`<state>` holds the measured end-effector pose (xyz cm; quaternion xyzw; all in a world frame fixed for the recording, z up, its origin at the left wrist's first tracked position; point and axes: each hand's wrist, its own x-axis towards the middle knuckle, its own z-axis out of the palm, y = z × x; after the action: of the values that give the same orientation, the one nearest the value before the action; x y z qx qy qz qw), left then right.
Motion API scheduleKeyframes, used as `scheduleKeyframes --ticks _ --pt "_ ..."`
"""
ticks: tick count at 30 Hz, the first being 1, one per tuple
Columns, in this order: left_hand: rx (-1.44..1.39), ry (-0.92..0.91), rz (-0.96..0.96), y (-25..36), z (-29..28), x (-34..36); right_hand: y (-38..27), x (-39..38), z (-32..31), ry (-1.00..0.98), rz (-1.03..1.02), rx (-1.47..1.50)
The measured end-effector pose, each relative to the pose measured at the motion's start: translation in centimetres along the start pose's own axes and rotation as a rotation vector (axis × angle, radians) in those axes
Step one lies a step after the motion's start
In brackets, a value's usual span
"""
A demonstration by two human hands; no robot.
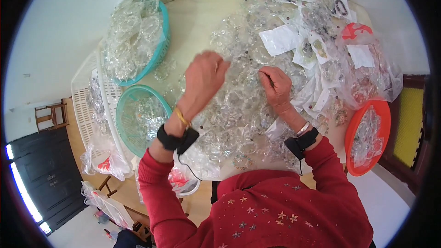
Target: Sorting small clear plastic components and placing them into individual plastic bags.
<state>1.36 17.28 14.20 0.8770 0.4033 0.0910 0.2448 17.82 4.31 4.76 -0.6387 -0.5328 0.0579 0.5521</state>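
A wide heap of small clear plastic bags (pixel 243 96) holding beaded bracelets covers the middle of the table. Over the left part of this heap is my left hand (pixel 204 76), its fingers curled closed and partly turned from view. Lower and to the right, my right hand (pixel 276 89) is closed with thumb and fingertips together, near the bags. Whatever either hand holds is too small or too hidden to make out. White-backed packets (pixel 278 40) with bracelets lie at the heap's upper right.
At the left stand a turquoise basket (pixel 164 41) piled high with bags, a green basket (pixel 120 117) and a white crate (pixel 82 96). An orange-red basket (pixel 350 156) with bags sits at the right edge, below a large clear bag (pixel 390 76).
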Motion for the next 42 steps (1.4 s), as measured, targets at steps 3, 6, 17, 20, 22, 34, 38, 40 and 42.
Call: scheduleKeyframes --ticks 3,6,17,20,22,34,38,40,42 --pt "-0.046 0.245 0.154 -3.6 2.2 4.8 -0.5 0.4 0.4 0.001 -0.024 0.009" --pt "0.087 0.148 0.090 -2.7 4.4 6.5 -0.8 0.3 0.3 -0.010 0.025 0.011" --pt "-0.029 -0.090 -0.181 -2.0 4.2 4.4 -0.2 0.3 -0.1 -0.003 0.019 0.017" --pt "-0.032 -0.104 -0.210 -2.3 4.4 3.2 -0.4 0.4 -0.1 -0.006 0.015 0.018" --pt "-0.124 0.045 -0.142 -2.8 5.2 2.0 -0.5 0.3 0.2 -0.008 0.003 0.032" --pt "-0.189 0.104 0.050 4.4 -1.2 -8.2 -0.1 0.2 0.2 -0.044 0.014 0.023" --pt "-0.426 -0.067 -0.083 2.5 -2.0 -9.8 -0.1 0.1 -0.1 -0.049 0.006 -0.012" --pt "-0.539 -0.124 -0.142 1.1 -1.7 -9.7 0.1 0.1 0.0 -0.036 0.005 -0.010" --pt "-0.541 0.190 -0.271 -1.6 -1.0 -6.9 0.2 0.0 0.2 -0.010 0.004 -0.014"
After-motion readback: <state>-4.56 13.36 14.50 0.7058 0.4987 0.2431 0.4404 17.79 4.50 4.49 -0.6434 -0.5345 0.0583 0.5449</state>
